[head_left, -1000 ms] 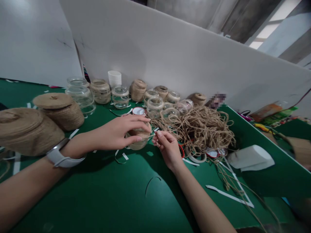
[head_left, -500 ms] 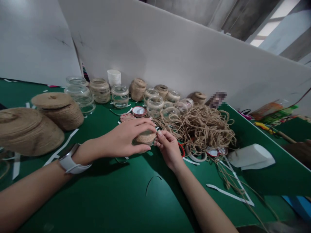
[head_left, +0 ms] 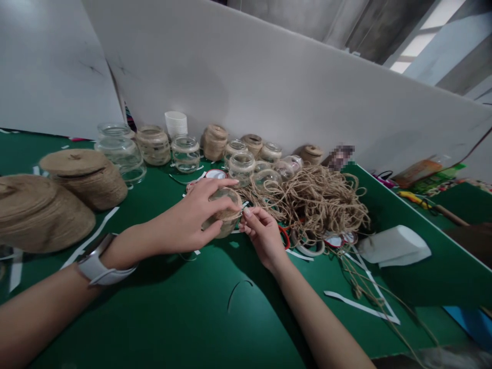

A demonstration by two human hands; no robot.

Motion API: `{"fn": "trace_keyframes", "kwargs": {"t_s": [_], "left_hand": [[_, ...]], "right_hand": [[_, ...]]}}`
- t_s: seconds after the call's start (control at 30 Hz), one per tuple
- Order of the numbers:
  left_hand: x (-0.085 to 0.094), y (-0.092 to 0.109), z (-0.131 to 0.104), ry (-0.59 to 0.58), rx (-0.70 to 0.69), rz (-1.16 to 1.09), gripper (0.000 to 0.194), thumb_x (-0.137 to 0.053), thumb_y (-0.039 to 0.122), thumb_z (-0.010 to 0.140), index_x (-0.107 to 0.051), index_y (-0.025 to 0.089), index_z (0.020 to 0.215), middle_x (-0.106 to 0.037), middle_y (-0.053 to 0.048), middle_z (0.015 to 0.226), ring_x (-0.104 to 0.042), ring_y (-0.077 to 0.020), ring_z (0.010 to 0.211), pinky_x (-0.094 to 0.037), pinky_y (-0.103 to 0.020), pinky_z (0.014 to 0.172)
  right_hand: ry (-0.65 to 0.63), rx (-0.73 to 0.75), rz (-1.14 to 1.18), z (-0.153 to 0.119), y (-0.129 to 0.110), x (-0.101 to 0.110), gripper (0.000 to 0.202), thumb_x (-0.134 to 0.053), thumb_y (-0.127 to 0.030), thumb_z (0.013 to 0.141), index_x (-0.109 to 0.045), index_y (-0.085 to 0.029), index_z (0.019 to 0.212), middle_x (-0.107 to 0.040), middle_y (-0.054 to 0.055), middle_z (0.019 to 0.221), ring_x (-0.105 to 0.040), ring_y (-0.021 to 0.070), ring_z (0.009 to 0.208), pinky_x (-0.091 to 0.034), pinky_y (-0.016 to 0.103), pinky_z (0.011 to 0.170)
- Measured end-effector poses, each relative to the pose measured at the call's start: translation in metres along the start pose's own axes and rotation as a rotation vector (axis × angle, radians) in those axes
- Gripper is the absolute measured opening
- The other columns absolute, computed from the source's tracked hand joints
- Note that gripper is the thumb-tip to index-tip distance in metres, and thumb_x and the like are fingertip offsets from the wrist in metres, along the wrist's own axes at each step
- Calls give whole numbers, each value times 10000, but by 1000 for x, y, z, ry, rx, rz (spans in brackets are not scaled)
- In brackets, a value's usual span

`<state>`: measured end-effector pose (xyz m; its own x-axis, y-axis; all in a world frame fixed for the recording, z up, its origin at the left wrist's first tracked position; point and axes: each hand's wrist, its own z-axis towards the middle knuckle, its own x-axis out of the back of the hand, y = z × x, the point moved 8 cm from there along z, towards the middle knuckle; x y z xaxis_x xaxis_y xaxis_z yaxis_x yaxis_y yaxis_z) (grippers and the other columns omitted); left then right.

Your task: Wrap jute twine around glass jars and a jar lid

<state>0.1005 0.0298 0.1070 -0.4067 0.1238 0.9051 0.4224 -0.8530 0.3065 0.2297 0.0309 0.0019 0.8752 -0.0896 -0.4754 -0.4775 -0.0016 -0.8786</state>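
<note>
A small glass jar point(head_left: 226, 230) with a band of jute twine around it is tilted over the green table. My left hand point(head_left: 190, 212) arches over this jar and grips it, fingers and thumb curved about its sides. Close against the jar's right side, my right hand point(head_left: 261, 230) is closed in a pinch at the twine band. The piece of twine in the pinch is mostly hidden by the fingertips. Just behind my right hand lies a big tangled heap of jute twine point(head_left: 326, 200).
Several glass jars point(head_left: 186, 154), some twine-wrapped, line the white partition point(head_left: 230, 77). Two lidded twine-covered jars point(head_left: 84, 179) stand at left. Orange-handled scissors point(head_left: 284, 237), a tape roll point(head_left: 309, 248) and a white paper roll point(head_left: 395, 246) lie at right. White strips point(head_left: 361, 306) litter the table.
The jar has turned in my left hand, showing more of its glass. My left fingers have shifted and spread over it. My right hand stays pinched beside it.
</note>
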Motion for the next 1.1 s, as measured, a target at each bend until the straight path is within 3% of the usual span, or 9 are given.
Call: {"fn": "trace_keyframes", "kwargs": {"t_s": [0.17, 0.37, 0.57, 0.67, 0.87, 1.1], "left_hand": [[-4, -4, 1, -22, -23, 12, 325, -578, 412, 900, -596, 222, 1164, -473, -130, 1447, -386, -327, 1369, -339, -537, 1102], [-7, -1, 1, 32, -124, 98, 344, -631, 369, 886, -556, 188, 1168, -502, -148, 1432, -407, -309, 1378, -364, -496, 1102], [-7, -12, 1, 96, -41, 107, 587, -633, 337, 884, -401, 183, 1402, -525, -128, 1421, -431, -296, 1360, -309, -521, 1139], [-8, -13, 2, 62, -41, 111, 503, -607, 282, 889, -475, 215, 1369, -521, -85, 1438, -384, -285, 1396, -304, -511, 1150], [-9, -13, 1, 35, -32, 124, 484, -568, 193, 877, -491, 173, 1355, -484, -106, 1468, -390, -283, 1395, -284, -551, 1153], [-3, -7, -2, 216, -28, 309, 360, -637, 312, 877, -632, 186, 1215, -604, -124, 1332, -513, -327, 1251, -340, -571, 1097]], "right_hand": [[-7, -16, 10, 1, 1, -1, 297, -852, -419, 617, -676, -193, 700, -623, -50, 632, -560, 75, 593, -466, 201, 593], [18, -12, 13, 2, 2, 3, 312, -860, -421, 602, -672, -192, 700, -626, -53, 618, -559, 71, 585, -457, 191, 576], [32, 5, 16, 2, -2, 6, 322, -875, -427, 573, -680, -197, 686, -633, -51, 616, -564, 68, 585, -467, 187, 578], [25, 20, 9, 1, -5, 4, 310, -873, -426, 575, -691, -208, 696, -639, -48, 627, -570, 74, 598, -467, 191, 577], [33, 30, -6, 1, -6, 4, 311, -874, -428, 573, -686, -204, 680, -632, -45, 619, -561, 76, 599, -452, 191, 569], [31, 29, -9, 1, -5, 6, 309, -859, -433, 600, -670, -203, 684, -623, -45, 637, -558, 81, 614, -452, 199, 576]]}}
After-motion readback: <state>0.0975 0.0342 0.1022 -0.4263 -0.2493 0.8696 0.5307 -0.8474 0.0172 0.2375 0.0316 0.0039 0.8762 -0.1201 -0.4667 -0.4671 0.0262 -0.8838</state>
